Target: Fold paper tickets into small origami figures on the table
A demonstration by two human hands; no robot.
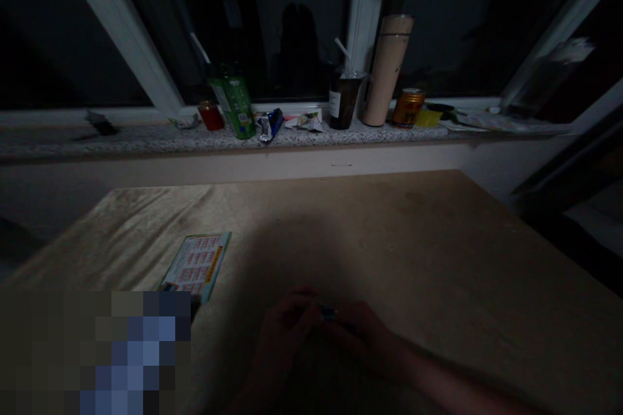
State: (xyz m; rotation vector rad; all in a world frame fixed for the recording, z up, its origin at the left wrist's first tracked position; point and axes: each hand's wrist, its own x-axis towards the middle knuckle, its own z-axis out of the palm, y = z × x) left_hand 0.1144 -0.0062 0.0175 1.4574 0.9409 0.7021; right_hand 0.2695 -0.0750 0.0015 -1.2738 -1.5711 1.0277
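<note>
Low in the middle of the head view, my left hand (pixel 291 321) and my right hand (pixel 357 331) meet over the table (pixel 413 240). Between their fingertips is a small dark object with a bluish face (pixel 328 312); the dim light hides what kind it is. Both hands have their fingers closed around it, the left from one side and the right from the other. To the left lies a flat printed card or booklet (pixel 199 262) with rows of red print and a green edge, apart from my hands.
A granite windowsill (pixel 292 138) runs behind the table. On it stand a green bottle (pixel 238 104), a dark drink cup with a straw (pixel 343 100), a tall pink thermos (pixel 388 71), an orange can (pixel 407 108) and crumpled wrappers (pixel 309 120). A pixelated patch covers the lower left.
</note>
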